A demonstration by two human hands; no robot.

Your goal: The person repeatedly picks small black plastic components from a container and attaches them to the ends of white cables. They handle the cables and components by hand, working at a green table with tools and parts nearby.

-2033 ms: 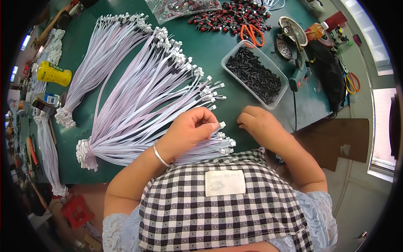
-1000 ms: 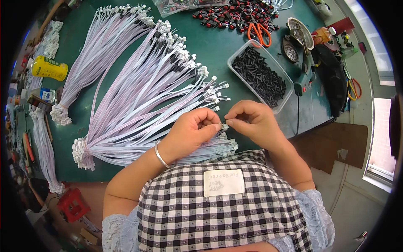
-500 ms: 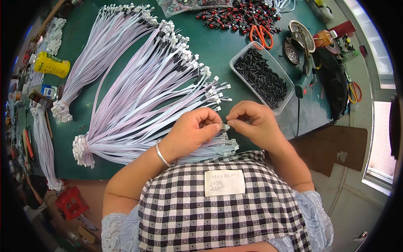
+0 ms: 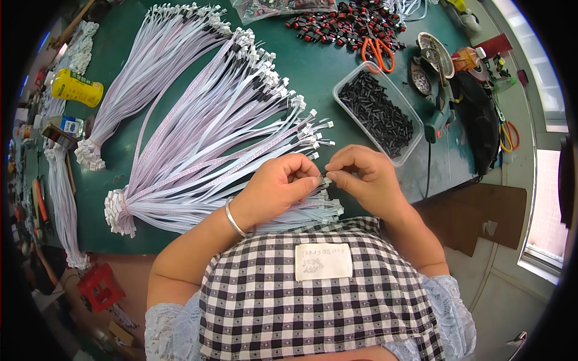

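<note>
A fanned bundle of white ribbon cables (image 4: 180, 162) lies on the green table, tied at its left end, with small white connectors along its right ends. Some of those ends carry black sleeves. Over the bundle's near right ends, my left hand (image 4: 282, 185) is closed in a pinch at a cable's connector end (image 4: 326, 180). Facing it, my right hand (image 4: 368, 182) pinches thumb and forefinger right beside that end. What sits between the right fingertips is too small and covered to make out. Beyond the right hand stands a clear plastic box (image 4: 402, 160) of short black tubes (image 4: 376, 111).
A second cable bundle (image 4: 150, 72) lies farther left, near a yellow bottle (image 4: 77, 88). Orange-handled scissors (image 4: 378, 55) rest by a pile of red and black parts (image 4: 346, 25). A green corded tool (image 4: 438, 120) and metal dishes (image 4: 419, 77) sit at the right.
Both hands keep the same pinch at the cable end, with barely any finger movement. The whole view has shifted very slightly.
</note>
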